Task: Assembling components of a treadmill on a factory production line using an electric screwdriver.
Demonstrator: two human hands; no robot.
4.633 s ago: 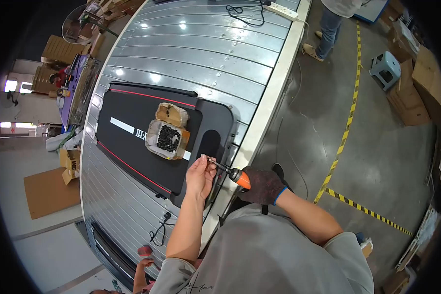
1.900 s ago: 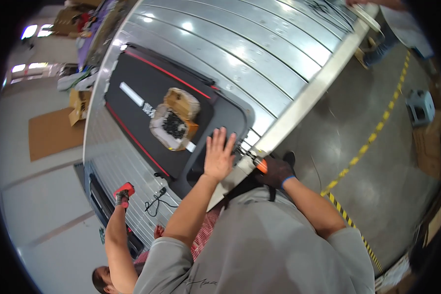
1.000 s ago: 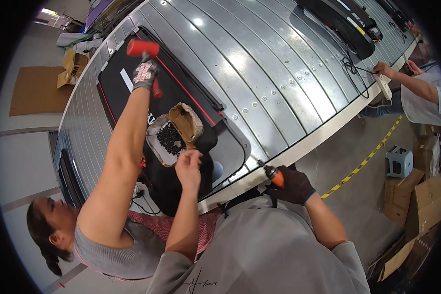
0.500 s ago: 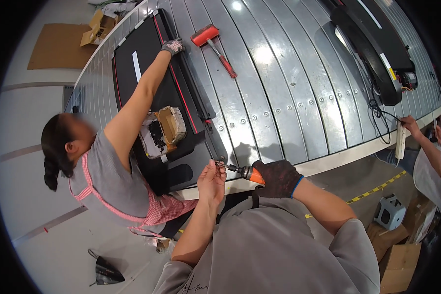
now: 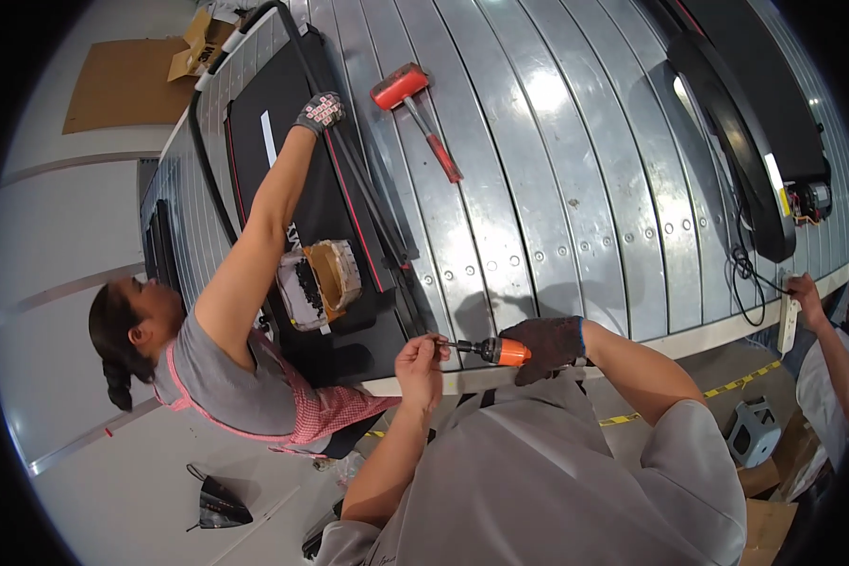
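Right grip (image 5: pixel 545 345), gloved, clenched around orange-handled screwdriver (image 5: pixel 492 351); left grip (image 5: pixel 423 359), bare, pinching its tip just beside the right, at near edge of ribbed metal surface (image 5: pixel 557 189); black treadmill deck (image 5: pixel 321 217) beside, co-worker's gloved hand (image 5: pixel 319 111) upon it; red hammer (image 5: pixel 415 113) beyond

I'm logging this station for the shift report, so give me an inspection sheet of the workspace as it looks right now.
Surface: ribbed grey metal conveyor table.
Job's things: orange-handled power screwdriver in the gloved right hand; bare left hand pinching at its bit; flat black red-trimmed treadmill deck beside them.
Clutter: red-headed hammer; open cardboard box of small dark parts on the deck.
Fingers: both hands closed around the tool.
Cables: black cord at the far right edge.
Surroundings: co-worker's gloved hand on the deck; yellow floor tape; cardboard sheet.
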